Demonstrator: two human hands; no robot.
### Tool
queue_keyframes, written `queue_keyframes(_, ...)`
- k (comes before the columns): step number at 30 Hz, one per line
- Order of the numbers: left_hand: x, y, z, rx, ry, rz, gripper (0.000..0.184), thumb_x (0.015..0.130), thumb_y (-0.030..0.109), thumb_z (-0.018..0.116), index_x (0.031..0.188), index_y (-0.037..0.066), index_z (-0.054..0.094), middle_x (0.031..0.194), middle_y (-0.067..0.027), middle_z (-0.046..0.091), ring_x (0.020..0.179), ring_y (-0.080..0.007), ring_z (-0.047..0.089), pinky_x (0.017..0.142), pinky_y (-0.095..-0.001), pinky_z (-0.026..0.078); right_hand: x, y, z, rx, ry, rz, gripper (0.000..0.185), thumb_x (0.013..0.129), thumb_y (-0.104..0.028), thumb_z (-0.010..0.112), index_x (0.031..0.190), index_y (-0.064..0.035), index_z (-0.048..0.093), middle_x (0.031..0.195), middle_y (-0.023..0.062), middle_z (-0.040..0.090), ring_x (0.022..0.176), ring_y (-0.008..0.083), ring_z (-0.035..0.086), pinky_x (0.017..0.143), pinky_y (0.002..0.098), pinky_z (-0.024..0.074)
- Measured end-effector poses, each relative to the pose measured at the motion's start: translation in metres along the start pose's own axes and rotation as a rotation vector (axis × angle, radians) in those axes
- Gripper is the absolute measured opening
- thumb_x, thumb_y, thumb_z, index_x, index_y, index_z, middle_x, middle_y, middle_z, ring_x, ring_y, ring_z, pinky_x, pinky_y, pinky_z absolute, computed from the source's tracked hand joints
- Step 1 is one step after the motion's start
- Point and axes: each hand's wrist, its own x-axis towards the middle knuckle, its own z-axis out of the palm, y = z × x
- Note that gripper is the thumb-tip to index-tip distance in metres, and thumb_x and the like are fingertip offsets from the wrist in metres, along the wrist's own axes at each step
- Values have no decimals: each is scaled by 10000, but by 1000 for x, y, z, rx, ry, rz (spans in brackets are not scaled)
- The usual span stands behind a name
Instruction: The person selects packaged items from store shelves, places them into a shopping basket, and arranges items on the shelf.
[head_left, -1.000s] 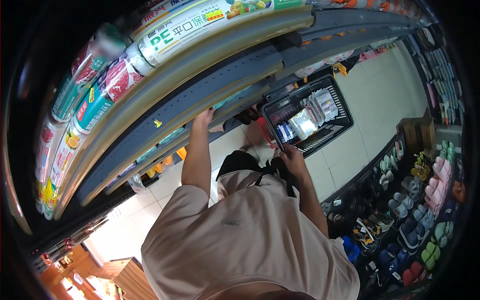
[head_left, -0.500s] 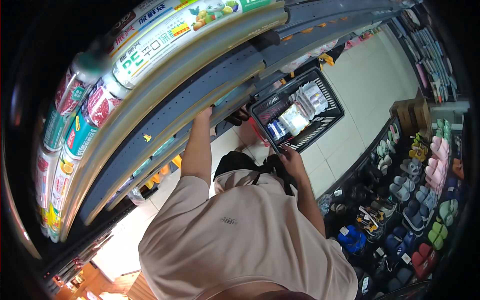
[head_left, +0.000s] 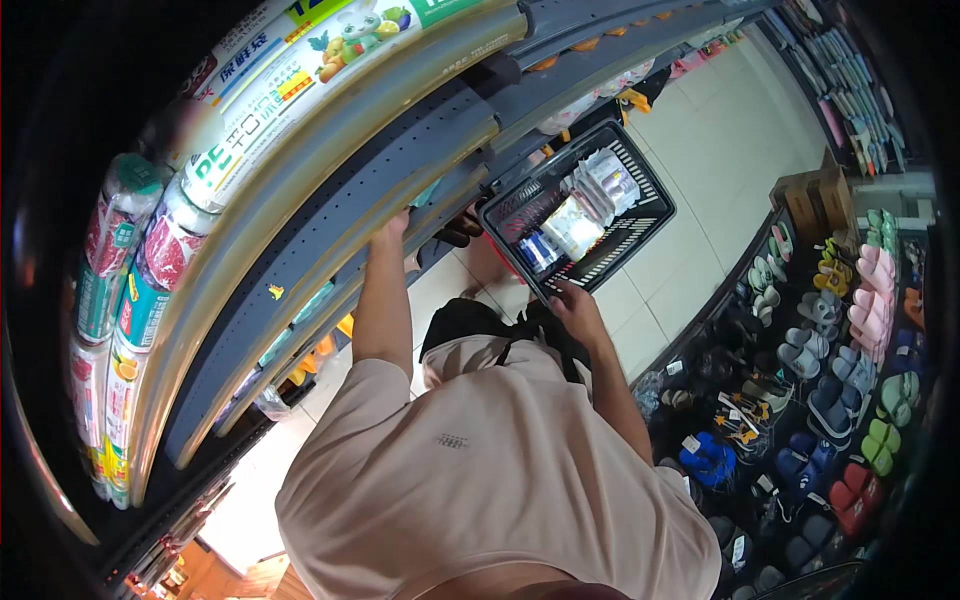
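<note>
My left hand [head_left: 392, 226] reaches to the edge of a grey shelf [head_left: 330, 215]; its fingers are hidden beneath the shelf lip, so what they touch does not show. Below and to the right, a black plastic shopping basket [head_left: 655, 235] sits tilted in view. My right hand [head_left: 578, 308] has its fingers curled at the basket's near rim. Inside the basket lie a white pack [head_left: 572, 228], several clear-wrapped items [head_left: 607, 187] and a small blue-and-white pack [head_left: 540, 252].
Rolls of food bags [head_left: 240, 130] line the upper shelf at left. Slippers and sandals [head_left: 820, 400] cover a low display at right, with a cardboard box [head_left: 812, 200] behind. Pale floor tiles [head_left: 690, 190] run between shelf and display.
The view has shifted slightly, so basket and shelf sit a little further left. My left hand stays at the shelf edge and my right hand at the basket rim.
</note>
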Motion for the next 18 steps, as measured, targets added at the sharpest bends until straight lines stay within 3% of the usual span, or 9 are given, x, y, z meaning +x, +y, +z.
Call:
queue_keyframes(2, -4, 3, 6, -25, -54, -48, 472, 1027, 416, 376, 1399, 152, 495, 1470, -75, 491, 1367, -290, 424, 1180, -528, 263, -2, -5, -4, 10, -4, 17, 434, 906, -159, 657, 1283, 43, 582, 1028, 212, 721, 918, 282, 706, 845, 369, 542)
queue_keyframes(4, 0, -3, 9, -36, -60, -61, 444, 1022, 380, 427, 1387, 137, 498, 1443, -79, 505, 1338, -284, 448, 1160, -519, 305, -5, -10, -10, 21, 6, 26, 440, 891, -168, 664, 1284, 16, 592, 1006, 220, 720, 908, 317, 706, 839, 384, 544)
queue_keyframes(11, 33, -44, -9, 118, 8, 47, 355, 990, 252, 570, 1304, 88, 553, 1332, -87, 579, 1221, -290, 541, 1080, -476, 430, -5, 12, -24, 38, 10, 59, 435, 894, -160, 663, 1289, 9, 588, 1001, 198, 729, 904, 305, 713, 832, 381, 548)
queue_keyframes(14, 36, -42, -15, 143, 9, 23, 363, 979, 288, 590, 1277, 81, 575, 1290, -75, 610, 1193, -289, 566, 1068, -476, 434, -5, 18, -36, 25, -11, 60, 428, 905, -153, 661, 1289, 20, 584, 1021, 190, 728, 907, 284, 717, 829, 368, 554)
queue_keyframes(17, -44, -27, 45, 122, 95, -108, 408, 959, 321, 621, 1284, 78, 572, 1296, -74, 611, 1201, -288, 569, 1051, -467, 442, -3, 22, -47, 15, -25, 54, 419, 924, -142, 654, 1291, 42, 576, 1044, 186, 724, 900, 254, 719, 820, 348, 562)
queue_keyframes(18, -35, -36, 24, 122, -62, -86, 463, 928, 331, 648, 1314, 91, 560, 1307, -75, 611, 1203, -291, 575, 1041, -463, 446, -2, 26, -50, 22, -25, 49, 417, 925, -143, 654, 1292, 40, 577, 1043, 187, 724, 901, 253, 719, 818, 347, 562)
